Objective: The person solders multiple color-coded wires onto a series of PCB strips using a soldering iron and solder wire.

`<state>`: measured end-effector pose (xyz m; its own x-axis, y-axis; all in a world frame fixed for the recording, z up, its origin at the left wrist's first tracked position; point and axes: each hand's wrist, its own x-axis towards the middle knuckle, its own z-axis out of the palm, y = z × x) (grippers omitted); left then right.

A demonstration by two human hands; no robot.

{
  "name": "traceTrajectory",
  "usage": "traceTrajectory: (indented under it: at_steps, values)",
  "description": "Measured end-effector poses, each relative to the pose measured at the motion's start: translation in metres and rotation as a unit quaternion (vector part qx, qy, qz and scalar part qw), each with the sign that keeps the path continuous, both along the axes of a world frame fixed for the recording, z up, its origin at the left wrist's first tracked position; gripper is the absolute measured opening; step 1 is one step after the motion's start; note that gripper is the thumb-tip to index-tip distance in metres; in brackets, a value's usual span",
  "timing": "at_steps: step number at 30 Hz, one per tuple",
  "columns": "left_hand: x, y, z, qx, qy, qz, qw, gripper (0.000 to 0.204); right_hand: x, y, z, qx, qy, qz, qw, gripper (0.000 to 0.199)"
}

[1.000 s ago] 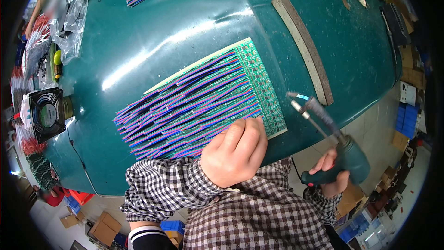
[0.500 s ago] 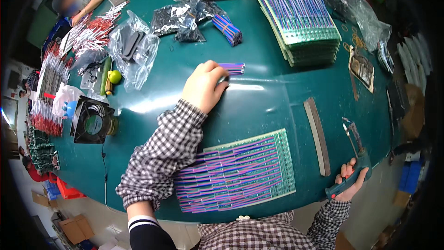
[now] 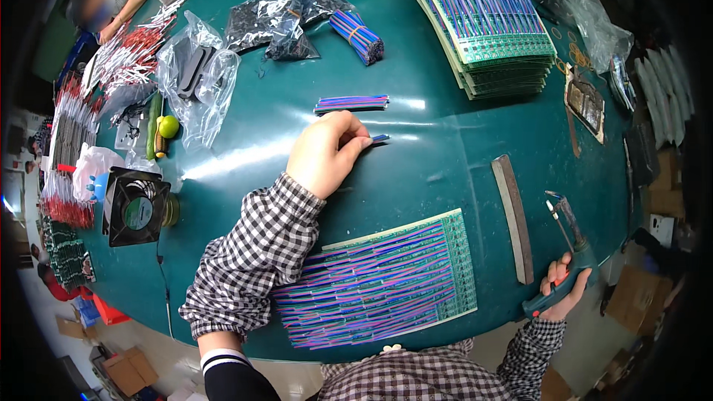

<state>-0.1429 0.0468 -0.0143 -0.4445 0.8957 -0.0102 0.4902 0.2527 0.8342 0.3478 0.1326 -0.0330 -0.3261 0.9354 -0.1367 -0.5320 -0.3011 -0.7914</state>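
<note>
My left hand (image 3: 323,152) pinches a short blue wire (image 3: 380,138) whose end sticks out past the fingertips. Just beyond it lies a small bundle of blue, purple and red wires (image 3: 350,102) on the table. My right hand (image 3: 570,293) grips the dark green handle of a pistol-shaped soldering iron (image 3: 584,258), its tip pointing away from me above the table's right edge. In front of me lies a green circuit board panel (image 3: 462,267), crossed by rows of blue, pink and purple wires.
A tall stack of wired panels (image 3: 505,48) stands at the back, near a banded wire bundle (image 3: 358,36). A grey bar (image 3: 512,219) lies right of the panel. At left are a black fan (image 3: 137,206) and plastic bags (image 3: 197,78). A person (image 3: 130,0) sits far left.
My left hand has drawn back slightly toward me from the small wire bundle, now with a wire in its fingertips. The right hand still grips the soldering iron; the view has shifted slightly.
</note>
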Motion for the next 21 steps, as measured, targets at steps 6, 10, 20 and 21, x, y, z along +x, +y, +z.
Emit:
traceTrajectory:
  at_steps: [6, 10, 20, 21]
  values:
    - [0.006, -0.002, 0.013, -0.001, -0.052, 0.032, 0.998, 0.017, 0.004, -0.001, -0.001, 0.008, 0.003, 0.017, 1.0, 0.058]
    - [0.006, -0.008, 0.017, -0.007, -0.094, 0.045, 0.995, 0.018, 0.005, -0.004, -0.003, 0.005, 0.003, 0.004, 1.0, 0.059]
    - [0.121, -0.075, 0.111, -0.051, -0.17, -0.01, 0.984, 0.017, 0.017, -0.032, 0.019, 0.01, 0.044, 0.033, 0.998, 0.065]
    - [0.133, -0.079, 0.096, 0.004, -0.101, -0.068, 0.993, 0.017, 0.017, -0.038, 0.018, 0.012, 0.045, 0.034, 0.998, 0.065]
